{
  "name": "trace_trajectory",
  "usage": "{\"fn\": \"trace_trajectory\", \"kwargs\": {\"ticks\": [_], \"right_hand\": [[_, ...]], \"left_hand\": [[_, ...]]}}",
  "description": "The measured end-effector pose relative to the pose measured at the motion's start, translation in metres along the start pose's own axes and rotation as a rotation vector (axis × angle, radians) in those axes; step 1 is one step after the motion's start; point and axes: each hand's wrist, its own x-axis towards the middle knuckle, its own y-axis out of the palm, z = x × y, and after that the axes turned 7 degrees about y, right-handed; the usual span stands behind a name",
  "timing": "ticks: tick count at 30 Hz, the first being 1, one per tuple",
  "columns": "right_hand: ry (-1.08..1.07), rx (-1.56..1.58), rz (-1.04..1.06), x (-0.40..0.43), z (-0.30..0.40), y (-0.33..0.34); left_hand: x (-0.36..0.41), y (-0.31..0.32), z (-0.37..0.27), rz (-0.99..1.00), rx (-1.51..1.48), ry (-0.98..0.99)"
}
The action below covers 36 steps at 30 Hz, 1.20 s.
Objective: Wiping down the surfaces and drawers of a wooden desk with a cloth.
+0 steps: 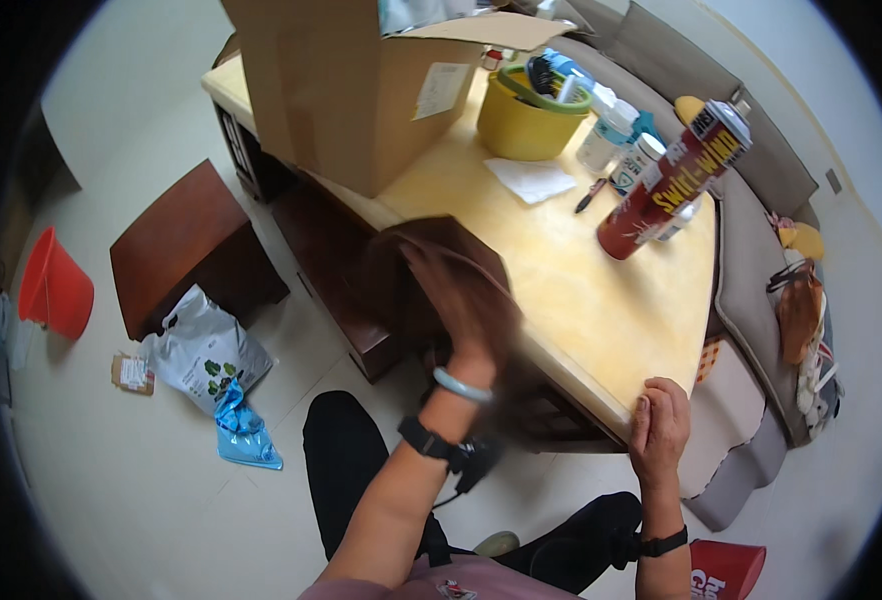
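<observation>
My left hand (447,304), blurred by motion, reaches into a dark brown hollow object (478,251) at the table's near edge. Its kind is unclear, and whether my fingers grip it cannot be made out. A pale bangle and a black strap sit around that wrist. On the right, my right hand (662,424) grips the near corner of the cream-topped table (598,307), thumb on the top. Beyond it on the tabletop is a red spray can (658,195). A white tissue (532,180) and a small dark pen-like item (591,195) lie further back.
A tall cardboard box (328,97), a yellow basket (531,120) and bottles (607,139) occupy the far tabletop. Left on the floor are a wooden stool (178,232), a white plastic bag (205,349) and a red bucket (58,289). A grey sofa (756,277) borders the right.
</observation>
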Motion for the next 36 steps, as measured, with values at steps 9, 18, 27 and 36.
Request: {"fn": "trace_trajectory", "kwargs": {"ticks": [9,18,27,36], "right_hand": [[-0.038,0.511,-0.131,-0.019,-0.024,-0.019],[0.453,1.272,-0.04,-0.161,-0.006,0.002],[0.496,1.631,-0.273,-0.136,-0.013,-0.056],[0.45,1.386,-0.257,-0.088,-0.012,-0.092]], "left_hand": [[-0.113,-0.128,0.175,0.077,-2.623,0.94],[-0.027,-0.177,0.195,0.143,-3.084,0.842],[0.002,-0.215,0.208,-0.057,-2.673,1.769],[-0.011,-0.167,0.224,0.114,-2.623,1.71]]}}
